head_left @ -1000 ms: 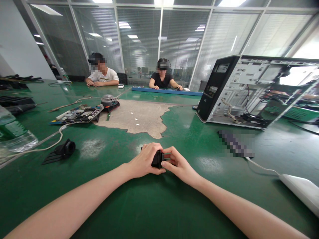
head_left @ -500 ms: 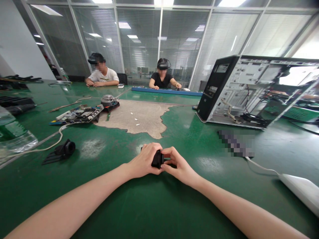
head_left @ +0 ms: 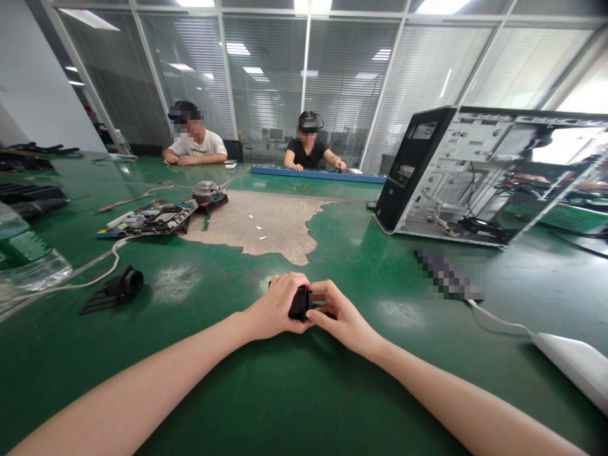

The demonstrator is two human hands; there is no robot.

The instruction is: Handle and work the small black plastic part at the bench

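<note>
A small black boxy object [head_left: 300, 305] rests on or just above the green tabletop in front of me; its exact kind is not clear. Wrapped over its left side and top is my left hand [head_left: 278, 307], whose fingers hide much of it. My right hand [head_left: 339, 316] pinches the object's right end between thumb and fingertips. The two hands meet around it. Farther left on the table lies a black part with a round ring and a flat, slotted base [head_left: 121, 286], apart from both hands.
A circuit board [head_left: 154, 218] with a fan-like piece [head_left: 209, 190] sits at left, near a plastic bottle [head_left: 28, 253] and cable. An open computer case [head_left: 475, 177] stands right, with a blurred-out phone-shaped item [head_left: 444, 272] and white power bank [head_left: 572, 364]. Two people sit opposite.
The fingers of my right hand have shifted slightly at the object's right end. My left hand and the object look unmoved.
</note>
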